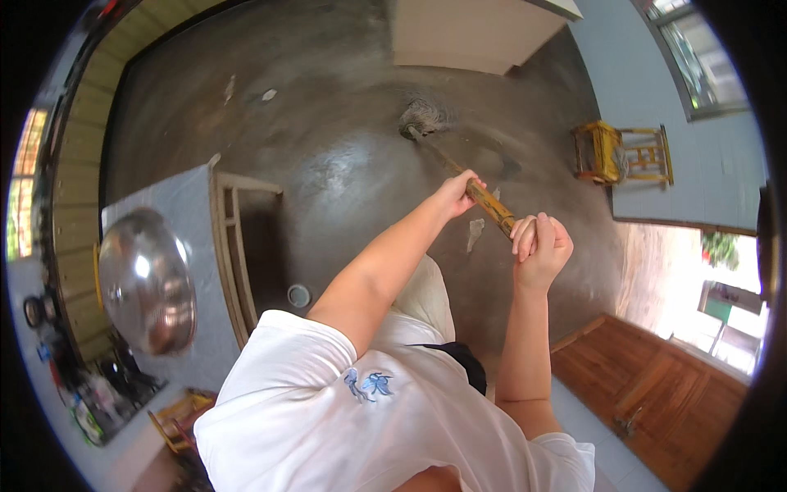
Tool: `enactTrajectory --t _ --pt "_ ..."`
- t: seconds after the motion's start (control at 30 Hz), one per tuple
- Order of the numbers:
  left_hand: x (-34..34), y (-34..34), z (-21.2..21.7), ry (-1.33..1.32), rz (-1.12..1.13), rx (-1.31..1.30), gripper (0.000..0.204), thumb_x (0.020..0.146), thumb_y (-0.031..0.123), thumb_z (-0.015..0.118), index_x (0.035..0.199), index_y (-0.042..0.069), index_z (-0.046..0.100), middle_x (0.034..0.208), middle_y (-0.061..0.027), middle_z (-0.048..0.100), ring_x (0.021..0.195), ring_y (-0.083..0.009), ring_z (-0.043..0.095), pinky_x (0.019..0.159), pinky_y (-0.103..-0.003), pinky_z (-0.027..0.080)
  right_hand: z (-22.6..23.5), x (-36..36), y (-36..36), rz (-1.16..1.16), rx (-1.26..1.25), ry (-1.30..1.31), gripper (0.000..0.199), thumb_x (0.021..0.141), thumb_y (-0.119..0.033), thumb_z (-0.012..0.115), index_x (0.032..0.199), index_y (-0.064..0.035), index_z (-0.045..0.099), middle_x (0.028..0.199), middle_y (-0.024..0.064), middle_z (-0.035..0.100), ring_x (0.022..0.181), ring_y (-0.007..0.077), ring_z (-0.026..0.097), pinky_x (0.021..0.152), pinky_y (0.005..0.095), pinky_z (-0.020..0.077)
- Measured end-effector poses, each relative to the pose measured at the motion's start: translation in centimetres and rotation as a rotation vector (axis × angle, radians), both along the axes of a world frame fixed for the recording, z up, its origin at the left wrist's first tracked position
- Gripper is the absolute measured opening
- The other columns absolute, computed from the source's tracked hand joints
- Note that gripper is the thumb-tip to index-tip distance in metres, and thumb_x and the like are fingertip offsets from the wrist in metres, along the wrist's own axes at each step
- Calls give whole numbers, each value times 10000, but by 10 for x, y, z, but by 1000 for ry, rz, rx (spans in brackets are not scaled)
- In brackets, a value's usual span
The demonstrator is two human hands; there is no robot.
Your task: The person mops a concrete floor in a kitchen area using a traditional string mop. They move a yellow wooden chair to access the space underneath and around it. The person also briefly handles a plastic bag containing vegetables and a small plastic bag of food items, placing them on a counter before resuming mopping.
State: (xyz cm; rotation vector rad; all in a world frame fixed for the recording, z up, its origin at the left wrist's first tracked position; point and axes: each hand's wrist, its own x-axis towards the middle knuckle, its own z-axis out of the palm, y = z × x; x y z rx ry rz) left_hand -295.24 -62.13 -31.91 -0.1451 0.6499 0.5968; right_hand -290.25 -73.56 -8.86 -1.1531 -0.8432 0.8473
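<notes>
Both hands are closed on the mop handle point(484, 199): left hand point(457, 193) lower, right hand point(541, 244) at the top. The handle runs toward 10 o'clock to the mop head point(421, 120) on the wet floor point(344, 164).

Floor point(344, 98): bare grey concrete, glossy and wet-looking beyond the hands. Resting on it: a stringy mop head point(422, 119) ahead of the left hand point(457, 194); a small yellow wooden chair point(619, 153) beyond the right hand point(541, 246). A wooden-framed table point(234, 246) stands left of both hands.
</notes>
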Motion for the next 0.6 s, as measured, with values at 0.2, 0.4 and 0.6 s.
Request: enactTrajectory --t 0.2,0.4,0.6 --pt "-94 -77 11 115 231 -60 83 810 92 551 772 43 496 753 -87 558 733 -202 584 669 -333 504 12 -46 -44 200 -81 91 372 893 -61 396 525 -96 362 382 20 360 346 123 342 481 278 377" --pt "-146 -154 1 144 560 -163 76 811 72 543 808 24 483 773 -92 560 765 -213 582 725 -320 501 -10 -56 -56 456 -143 263 375 895 -102 397 522 -102 359 370 24 351 338 132 338 462 291 378" --pt "-214 -242 -87 326 707 -184 156 812 101 568 910 -4 507 898 -140 565 896 -263 573 822 -375 478 -107 -78 -83 644 -314 369 386 876 -104 458 495 -92 396 387 19 377 353 127 375 489 291 407"
